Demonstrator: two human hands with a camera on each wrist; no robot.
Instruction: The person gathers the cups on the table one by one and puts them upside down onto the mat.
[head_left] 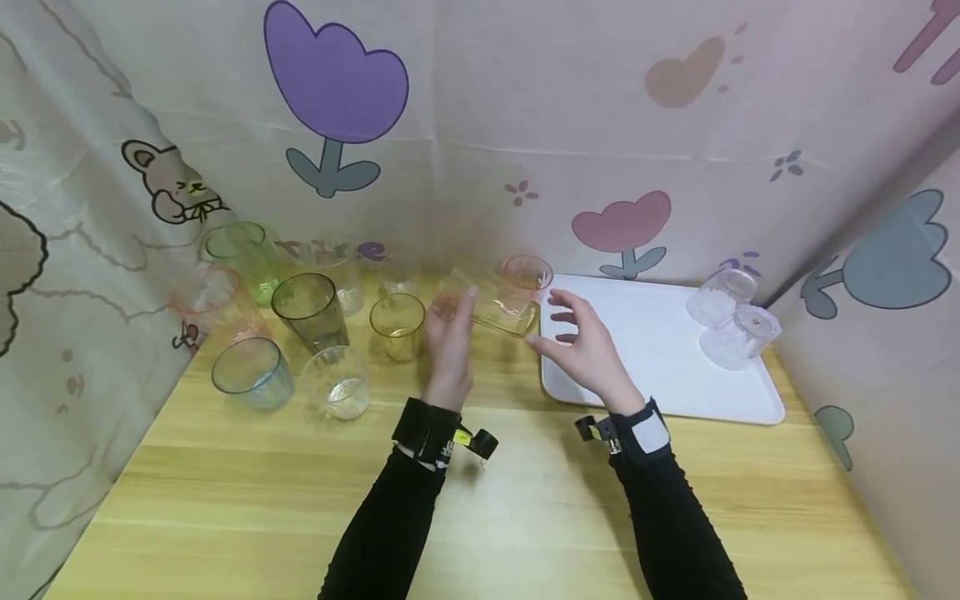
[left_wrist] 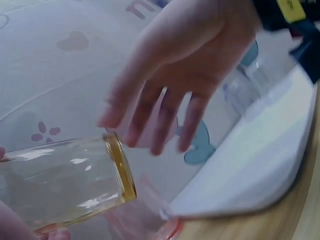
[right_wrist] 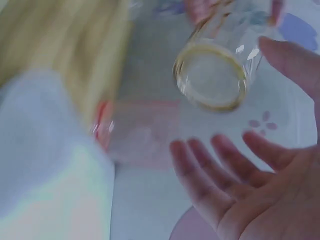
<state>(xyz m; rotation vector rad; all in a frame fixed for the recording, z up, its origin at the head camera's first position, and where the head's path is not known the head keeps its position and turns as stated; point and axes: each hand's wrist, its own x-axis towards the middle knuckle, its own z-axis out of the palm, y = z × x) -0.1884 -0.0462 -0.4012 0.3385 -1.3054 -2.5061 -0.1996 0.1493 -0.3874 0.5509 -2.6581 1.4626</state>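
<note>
My left hand (head_left: 450, 346) grips a see-through yellow glass (head_left: 491, 304) around its side, and the glass lies tilted on its side in the air. Its thick amber base (left_wrist: 120, 167) points toward my right hand (head_left: 588, 346). The right hand's fingers are spread and loosely bent, with the fingertips close to that base and nothing held in them. In the right wrist view, the glass's round yellow end (right_wrist: 212, 77) faces the spread right hand. Beyond the held glass stands a pink glass (head_left: 534, 279), beside the corner of the white tray (head_left: 622, 367).
Two clear glasses (head_left: 738, 337) stand upside down at the tray's right end. On the left of the wooden table (head_left: 525, 517) are several glasses, among them an amber one (head_left: 397, 329), a dark one (head_left: 311, 312), a blue one (head_left: 255, 379) and a green one (head_left: 247, 258). A printed curtain hangs behind.
</note>
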